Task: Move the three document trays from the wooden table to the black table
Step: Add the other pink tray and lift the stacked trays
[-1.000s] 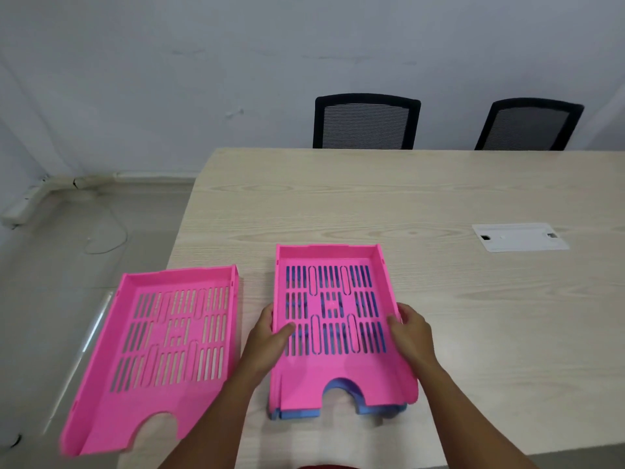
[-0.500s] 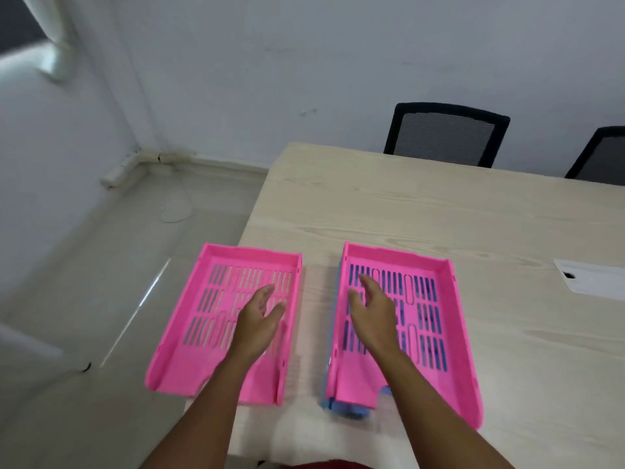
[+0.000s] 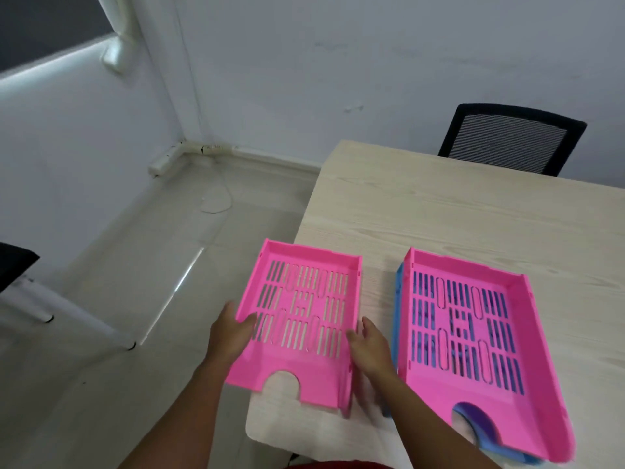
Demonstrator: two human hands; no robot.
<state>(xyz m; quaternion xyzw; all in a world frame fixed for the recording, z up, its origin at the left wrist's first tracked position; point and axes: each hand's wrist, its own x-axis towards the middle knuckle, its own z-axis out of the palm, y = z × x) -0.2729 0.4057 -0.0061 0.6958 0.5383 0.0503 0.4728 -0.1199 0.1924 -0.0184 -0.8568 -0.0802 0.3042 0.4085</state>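
A pink slotted document tray lies at the left corner of the wooden table, partly overhanging the edge. My left hand grips its left wall with the thumb inside. My right hand is against its right wall, thumb over the rim. To the right a second pink tray sits stacked on a blue tray, of which only the left edge and front lip show. A black surface on white legs shows at the far left.
A black mesh chair stands behind the wooden table. Pale tiled floor lies between the table and the black surface. White cable ducting runs along the wall base in the corner.
Both hands left the stacked pink tray, passed over the two trays, and now hold the left pink tray by its sides. My view has turned to the left.
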